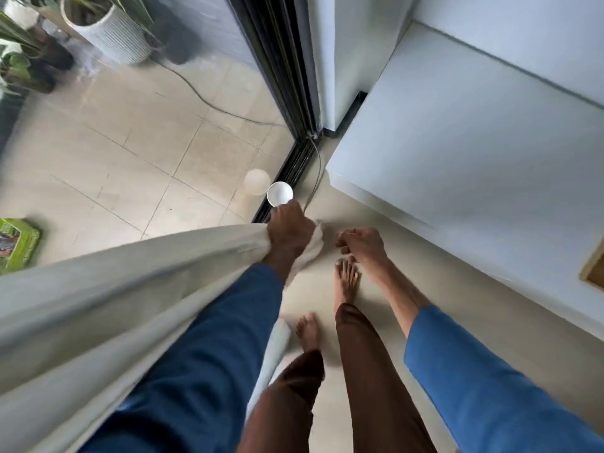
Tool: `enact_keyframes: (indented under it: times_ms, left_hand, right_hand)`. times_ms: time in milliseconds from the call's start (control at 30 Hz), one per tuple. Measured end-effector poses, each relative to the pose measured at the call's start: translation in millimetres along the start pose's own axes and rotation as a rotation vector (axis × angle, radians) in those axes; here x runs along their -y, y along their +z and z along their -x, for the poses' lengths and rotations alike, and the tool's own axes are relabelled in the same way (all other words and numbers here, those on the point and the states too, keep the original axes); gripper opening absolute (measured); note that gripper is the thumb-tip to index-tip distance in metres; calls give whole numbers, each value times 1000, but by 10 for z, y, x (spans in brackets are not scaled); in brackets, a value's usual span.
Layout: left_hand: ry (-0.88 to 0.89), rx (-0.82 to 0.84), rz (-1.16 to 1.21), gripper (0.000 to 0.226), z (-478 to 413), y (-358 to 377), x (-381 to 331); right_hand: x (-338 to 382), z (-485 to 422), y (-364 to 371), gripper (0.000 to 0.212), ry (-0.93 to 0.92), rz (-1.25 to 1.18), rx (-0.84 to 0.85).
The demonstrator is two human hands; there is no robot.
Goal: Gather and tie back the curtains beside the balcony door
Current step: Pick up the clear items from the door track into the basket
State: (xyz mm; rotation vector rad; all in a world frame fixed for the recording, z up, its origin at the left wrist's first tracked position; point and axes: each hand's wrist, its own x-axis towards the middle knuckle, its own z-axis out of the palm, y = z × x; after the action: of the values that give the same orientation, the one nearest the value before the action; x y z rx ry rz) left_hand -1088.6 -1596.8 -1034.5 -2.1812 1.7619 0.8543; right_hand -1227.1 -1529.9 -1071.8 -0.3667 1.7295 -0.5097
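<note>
A pale grey-white curtain stretches from the lower left up to the middle of the head view. My left hand grips its bunched edge, fingers curled round the fabric. To the right, my right hand hangs free above the floor with loosely curled fingers, holding nothing and apart from the curtain. The black frame of the balcony door rises just beyond my left hand. No tie-back is visible.
A small white bowl sits on the floor by the door track, with a thin cable beside it. A white ledge juts out at right. Potted plants stand outside on the balcony tiles. My bare feet are on the beige floor.
</note>
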Motion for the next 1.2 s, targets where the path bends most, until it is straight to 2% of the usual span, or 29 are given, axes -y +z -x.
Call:
enact_keyframes:
  times_ms: [233, 500, 900, 1000, 1133, 1200]
  left_hand:
    - [-182, 41, -147, 35, -459, 51, 815]
    - [-156, 95, -265, 39, -953, 578, 1208]
    - [-159, 145, -205, 38, -2238, 1642, 1758]
    - [-141, 139, -150, 37, -2542, 1920, 1837]
    - [-120, 105, -70, 32, -2798, 2179, 1893]
    - [-137, 74, -12, 31, -2897, 2275, 1928]
  right_hand:
    - [219, -550, 455, 14, -115, 235, 77]
    - [147, -1230, 835, 16, -76, 312, 112]
    - [-504, -2855, 1957, 14, 18, 332, 97]
    - [-681, -3261, 2175, 22, 58, 316, 84]
    - [-824, -3677, 2430, 45, 53, 319, 52]
    - [-854, -3853, 2550, 48, 37, 346, 51]
